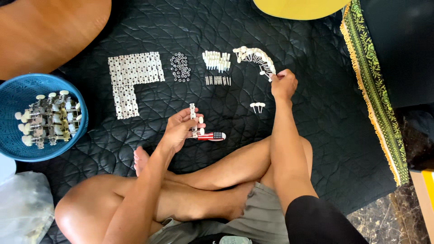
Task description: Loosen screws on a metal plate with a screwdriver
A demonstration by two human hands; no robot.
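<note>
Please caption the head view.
Left hand holds a plate; right hand picks pegs on a black quilt.

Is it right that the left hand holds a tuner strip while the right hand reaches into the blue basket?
Not quite. In the head view the right hand is at the curved row of white-knobbed pegs, not the blue basket. The left hand does hold the tuner strip.

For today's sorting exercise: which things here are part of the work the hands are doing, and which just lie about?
In the work:
left hand holding a metal plate strip
right hand at the curved row of white-knobbed pegs
stacked metal plates
small rings
blue basket of finished pieces

Lying about:
striped-handled tool
clear plastic bag
green-patterned fringed cloth
</note>
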